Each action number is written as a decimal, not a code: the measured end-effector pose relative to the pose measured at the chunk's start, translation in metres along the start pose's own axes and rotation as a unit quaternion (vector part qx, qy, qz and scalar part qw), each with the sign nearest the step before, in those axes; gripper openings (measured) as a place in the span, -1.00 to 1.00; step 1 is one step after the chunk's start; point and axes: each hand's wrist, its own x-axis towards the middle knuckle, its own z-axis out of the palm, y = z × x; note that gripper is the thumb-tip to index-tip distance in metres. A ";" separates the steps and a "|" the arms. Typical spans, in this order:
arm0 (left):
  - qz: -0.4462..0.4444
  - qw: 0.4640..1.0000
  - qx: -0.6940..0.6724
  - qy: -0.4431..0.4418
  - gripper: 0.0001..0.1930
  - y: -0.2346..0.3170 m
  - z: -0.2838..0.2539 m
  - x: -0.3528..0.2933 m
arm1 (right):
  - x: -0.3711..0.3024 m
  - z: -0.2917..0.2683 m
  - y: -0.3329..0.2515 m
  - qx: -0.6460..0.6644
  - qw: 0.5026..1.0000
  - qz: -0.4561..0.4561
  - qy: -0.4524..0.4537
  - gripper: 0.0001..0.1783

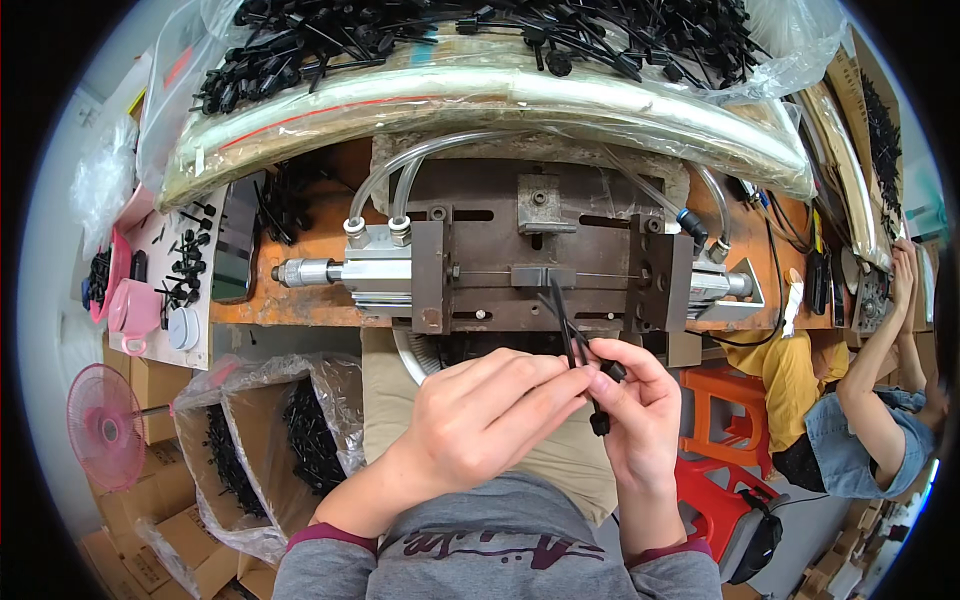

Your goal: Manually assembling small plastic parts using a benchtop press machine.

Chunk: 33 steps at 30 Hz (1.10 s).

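Note:
In front of my body, both hands meet just below a metal jig. My left hand [490, 415] has its fingers closed around the middle of several black stemmed plastic parts [565, 325]. My right hand [640, 405] pinches the same parts near their knobbed heads, which show between its thumb and fingers. The thin stems cross and point up toward a small grey metal block [543, 277] at the jig's centre. Whether the stem tips touch the block I cannot tell. A thin rod runs into the block from each side.
Pneumatic cylinders, a left one [378, 272] and a right one [712, 285], flank the jig with clear hoses. Black parts are heaped [300, 45] on the padded ledge behind. Lined boxes [265, 450] and a pink fan [103, 427] stand at left. A co-worker [870, 420] sits at right beside stools [720, 420].

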 end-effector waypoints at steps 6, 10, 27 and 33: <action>-0.037 0.999 0.021 -0.024 -0.64 -0.003 -0.008 -0.004 | -0.004 0.002 -0.008 -0.098 0.989 -0.099 0.051 -0.70; -0.042 0.990 0.109 -0.082 -0.69 -0.014 -0.001 -0.007 | -0.006 -0.001 -0.013 -0.105 0.986 -0.117 0.063 -0.71; -0.043 0.980 0.162 -0.108 -0.72 -0.017 0.004 0.001 | -0.007 0.005 -0.013 -0.075 0.985 -0.136 0.077 -0.72; 0.071 0.995 0.015 -0.062 -0.69 0.003 0.010 -0.015 | -0.007 0.017 -0.002 0.006 0.990 -0.127 0.062 -0.70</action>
